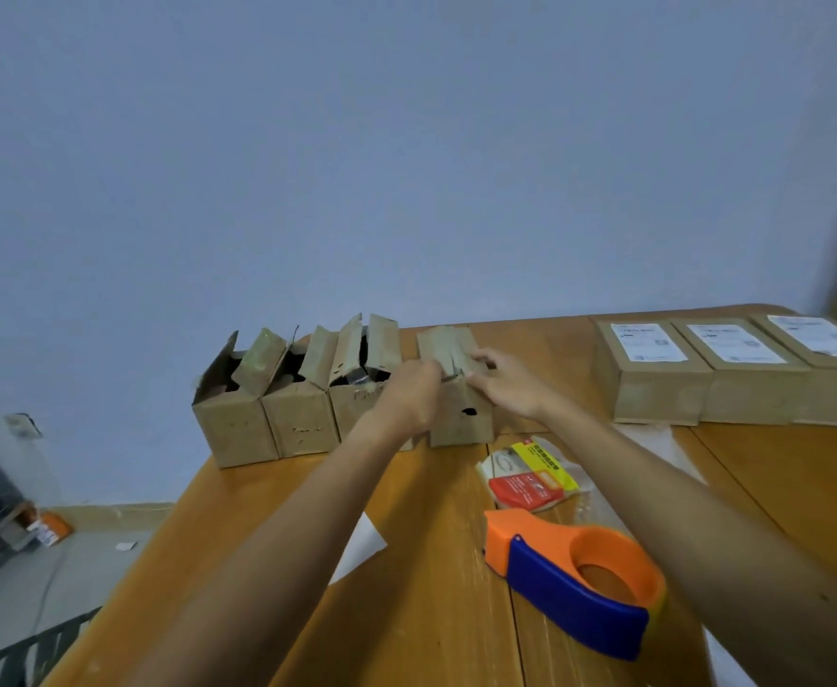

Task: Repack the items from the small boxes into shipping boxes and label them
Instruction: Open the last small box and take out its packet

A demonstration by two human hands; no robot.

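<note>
Small boxes (pixel 302 419), 4 in all, stand in a touching row at the far left of the table (pixel 431 612). The 3 left ones have their top flaps raised, with dark contents showing inside. Both hands are on the rightmost box (pixel 458 419). The left hand (pixel 409 396) grips its top left edge with curled fingers. The right hand (pixel 503 384) pinches its right flap between thumb and fingers.

At the far right, well apart from the row, 3 shipping boxes (pixel 654 389) sit closed and side by side, each with a white label (pixel 646 342) on top. A red and yellow packet (pixel 530 476) lies just near of the rightmost box. An orange and blue tape dispenser (pixel 575 582) lies nearer still, between the forearms. A white sheet (pixel 357 547) lies partly under the left forearm.
</note>
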